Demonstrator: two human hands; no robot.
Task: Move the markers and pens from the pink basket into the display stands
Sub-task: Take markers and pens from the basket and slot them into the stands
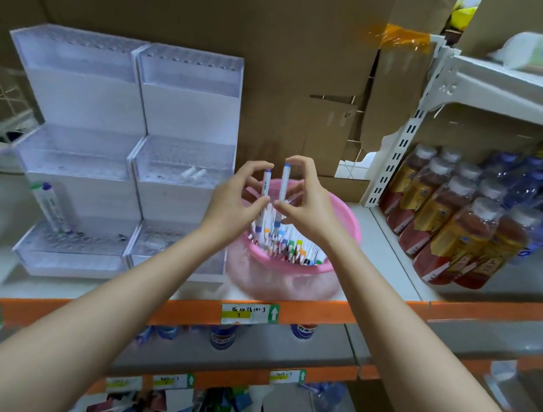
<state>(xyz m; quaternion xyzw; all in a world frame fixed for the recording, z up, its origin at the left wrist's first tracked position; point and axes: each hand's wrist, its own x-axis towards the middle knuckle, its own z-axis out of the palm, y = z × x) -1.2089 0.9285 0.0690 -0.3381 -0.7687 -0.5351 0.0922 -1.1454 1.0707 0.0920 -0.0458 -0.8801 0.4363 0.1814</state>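
The pink basket point(292, 271) sits at the front of the white shelf point(390, 266), its near wall almost at the orange shelf edge point(318, 310). Just left of the basket stand two clear tiered display stands point(179, 162), the nearer one touching or nearly touching its rim; the farther stand point(73, 152) adjoins it. Right of the basket a strip of bare shelf runs to a white slotted upright point(398, 153), and beyond that stand shrink-wrapped bottles point(447, 222). Behind the basket is a brown cardboard wall point(251, 30), with open air above the rim.

Both hands hover over the basket. The left hand point(235, 197) pinches one white marker point(266, 184) with a blue cap between thumb and fingertips, the other fingers curled. The right hand point(308, 200) pinches a second white marker point(284, 183), lighter blue at the cap, the same way. Both markers are upright, side by side and apart, their lower ends above the basket's contents.

Inside the basket a dense bunch of markers and pens point(289, 246) leans toward its near side, white barrels with many-coloured caps. Far left of the basket, a few markers point(49, 207) with green and purple caps already stand tilted in the farther stand's lowest tier.
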